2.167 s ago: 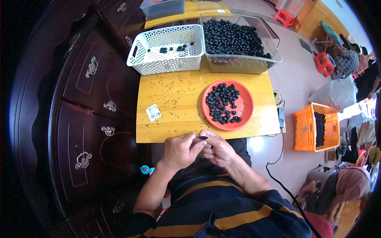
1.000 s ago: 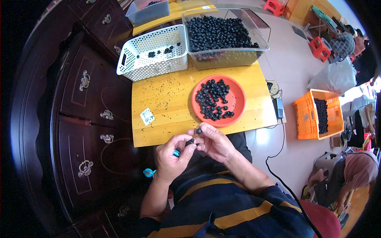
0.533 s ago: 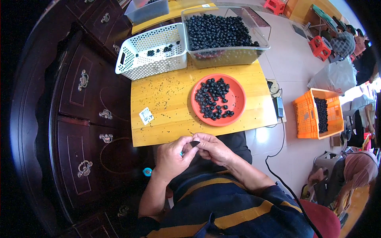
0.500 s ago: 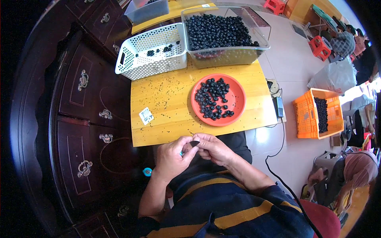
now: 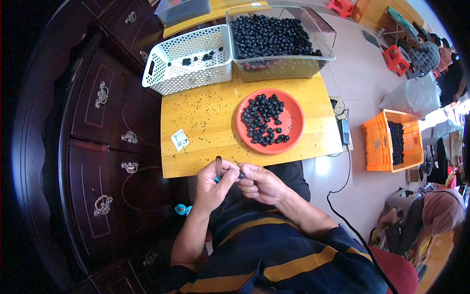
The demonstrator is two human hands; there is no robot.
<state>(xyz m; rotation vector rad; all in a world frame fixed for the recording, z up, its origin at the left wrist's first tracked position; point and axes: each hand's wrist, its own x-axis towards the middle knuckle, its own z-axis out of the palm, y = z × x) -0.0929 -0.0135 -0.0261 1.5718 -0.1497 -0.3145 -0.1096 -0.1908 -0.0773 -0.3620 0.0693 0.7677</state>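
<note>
My left hand (image 5: 214, 187) is closed round a small trimming knife. Its thin dark blade (image 5: 219, 165) points up past the forefinger, and a bit of teal handle (image 5: 217, 179) shows between the fingers. My right hand (image 5: 262, 184) pinches a small black rubber ring (image 5: 241, 175), mostly covered by the fingertips; the left thumb meets it there. Both hands are together above my lap, at the near edge of the yellow table (image 5: 205, 132). Just beyond them is a round red plate (image 5: 295, 125) with many black rubber rings (image 5: 264, 110) spread on it.
At the table's back stand a white perforated basket (image 5: 191, 81) with several black rings and a clear bin (image 5: 281, 71) heaped with them. Black crumbs and a white label (image 5: 179, 140) lie on the wood. Dark drawers (image 5: 93, 171) flank the left; an orange crate (image 5: 369, 147) and cable (image 5: 338, 192) are right.
The knife blade has swung left and up, away from the right fingertips. The black ring now shows between my fingertips. Both hands remain close together.
</note>
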